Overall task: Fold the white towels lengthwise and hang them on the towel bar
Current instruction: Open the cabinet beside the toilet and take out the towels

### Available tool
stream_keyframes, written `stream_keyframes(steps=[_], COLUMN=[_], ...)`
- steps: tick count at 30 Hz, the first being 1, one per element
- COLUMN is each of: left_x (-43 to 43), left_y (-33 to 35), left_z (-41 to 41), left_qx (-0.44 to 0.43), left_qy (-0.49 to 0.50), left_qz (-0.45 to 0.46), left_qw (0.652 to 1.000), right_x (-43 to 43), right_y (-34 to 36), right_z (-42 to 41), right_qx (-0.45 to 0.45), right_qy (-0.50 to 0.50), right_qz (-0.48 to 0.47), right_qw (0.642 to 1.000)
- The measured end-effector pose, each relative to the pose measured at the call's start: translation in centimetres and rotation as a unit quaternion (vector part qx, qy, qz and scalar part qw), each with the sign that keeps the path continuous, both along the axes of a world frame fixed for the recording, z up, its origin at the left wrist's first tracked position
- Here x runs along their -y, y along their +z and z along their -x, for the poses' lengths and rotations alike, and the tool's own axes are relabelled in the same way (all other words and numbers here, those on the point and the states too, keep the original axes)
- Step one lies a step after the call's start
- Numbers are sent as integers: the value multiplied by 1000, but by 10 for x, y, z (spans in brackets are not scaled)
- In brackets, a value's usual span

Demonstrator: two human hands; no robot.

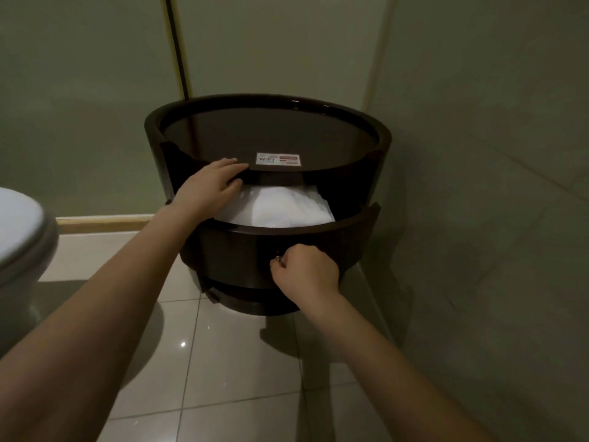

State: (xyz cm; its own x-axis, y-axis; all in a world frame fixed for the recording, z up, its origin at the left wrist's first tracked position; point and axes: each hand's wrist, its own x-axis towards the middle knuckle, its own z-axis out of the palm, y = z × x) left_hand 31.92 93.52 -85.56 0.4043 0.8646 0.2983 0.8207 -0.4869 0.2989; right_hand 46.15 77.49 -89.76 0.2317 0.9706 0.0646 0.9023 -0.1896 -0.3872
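L hand [212,183] spread flat on cabinet rim [334,167], R hand [306,269] pinching knob [278,258] of open drawer [236,250] w/ white towels [277,208].

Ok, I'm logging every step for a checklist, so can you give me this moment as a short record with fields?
cabinet: round, dark wood, standing on a tiled floor by the wall
drawer: pulled open
towels: white, lying in the drawer
left hand: rests on the cabinet's front rim, above the towels
right hand: pinches the knob on the drawer front
card: WiFi card on the cabinet top
toilet: at the left edge
task state: towels not yet taken out
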Motion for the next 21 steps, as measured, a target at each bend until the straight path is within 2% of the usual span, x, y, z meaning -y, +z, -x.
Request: stream_keyframes(steps=[15,18,21], left_x=[2,10,25], left_y=[10,10,6], left_z=[-1,-5,-6], left_qx=[-26,31,136], left_qy=[0,6,44], left_qz=[64,40,-11], left_qw=[998,999,990], right_x=[50,43,27], right_y=[8,24,53], right_z=[8,2,-7], right_qx=[17,29,30], right_qy=[54,66,66], right_qz=[19,39,-3], right_qw=[998,997,997])
